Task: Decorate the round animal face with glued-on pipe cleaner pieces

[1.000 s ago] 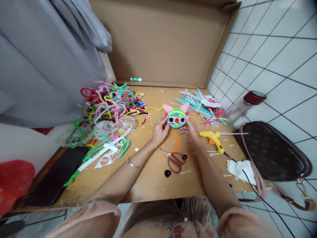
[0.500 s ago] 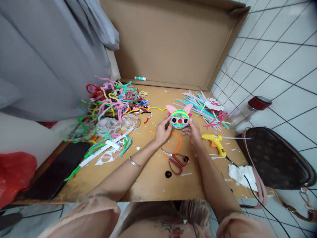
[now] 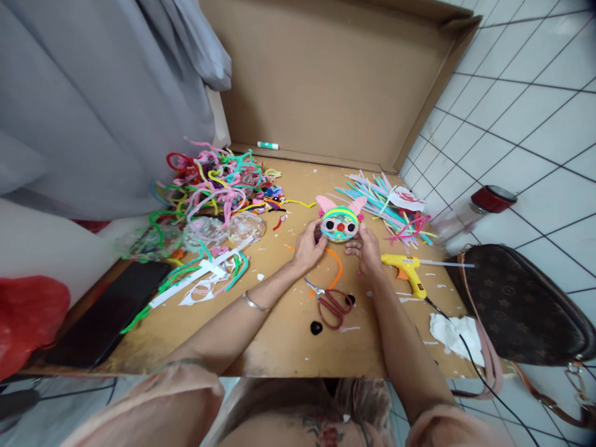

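Observation:
A round animal-face craft [image 3: 340, 225] with pink ears, two black eyes and a red nose is held upright between both hands. My left hand [image 3: 308, 246] grips its left edge, fingers partly behind it. On its right edge my right hand [image 3: 365, 247] is closed, some fingers curled below the craft. Red-handled scissors [image 3: 333, 307] lie nearer me on the table, beside two small black pieces. An orange pipe cleaner [image 3: 336, 268] curves under the hands. The yellow glue gun [image 3: 408, 273] rests right of my right hand.
Tangled pipe cleaners [image 3: 218, 183] are heaped at the back left, straight ones [image 3: 372, 198] at the back right. A black phone [image 3: 112, 313] lies front left. A brown bag [image 3: 526, 304] and a red-lidded bottle [image 3: 493, 198] stand right. Cardboard [image 3: 321, 81] rises behind.
The view has shifted slightly. Both hands still hold the craft, with hardly any change in their grip.

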Demonstrator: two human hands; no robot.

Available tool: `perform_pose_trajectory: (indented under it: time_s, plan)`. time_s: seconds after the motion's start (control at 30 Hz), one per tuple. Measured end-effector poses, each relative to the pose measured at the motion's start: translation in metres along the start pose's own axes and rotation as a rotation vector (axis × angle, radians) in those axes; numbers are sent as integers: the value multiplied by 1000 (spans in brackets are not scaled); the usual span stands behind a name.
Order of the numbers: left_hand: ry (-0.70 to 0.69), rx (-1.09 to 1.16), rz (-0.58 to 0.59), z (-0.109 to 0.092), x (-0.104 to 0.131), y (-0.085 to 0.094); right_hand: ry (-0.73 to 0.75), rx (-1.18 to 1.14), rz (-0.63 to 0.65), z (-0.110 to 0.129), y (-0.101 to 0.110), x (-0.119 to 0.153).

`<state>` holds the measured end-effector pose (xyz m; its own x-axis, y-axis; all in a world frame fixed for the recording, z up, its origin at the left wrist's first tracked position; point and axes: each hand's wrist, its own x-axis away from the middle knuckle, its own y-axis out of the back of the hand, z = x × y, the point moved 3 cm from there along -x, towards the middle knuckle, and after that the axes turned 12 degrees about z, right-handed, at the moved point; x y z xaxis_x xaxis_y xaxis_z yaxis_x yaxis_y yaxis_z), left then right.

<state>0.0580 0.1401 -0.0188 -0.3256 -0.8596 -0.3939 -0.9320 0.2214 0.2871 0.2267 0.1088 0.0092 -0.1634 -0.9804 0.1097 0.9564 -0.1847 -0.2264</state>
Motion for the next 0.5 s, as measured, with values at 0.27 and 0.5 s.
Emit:
perform_pose_trajectory:
  time_s: [0.27,0.5]
  plan:
    - [-32,-69,-8,2,0,3,35,44,4,0,2,1]
    - [-12,-145,-2,-6,0,6,23,3,-33,0,2,0]
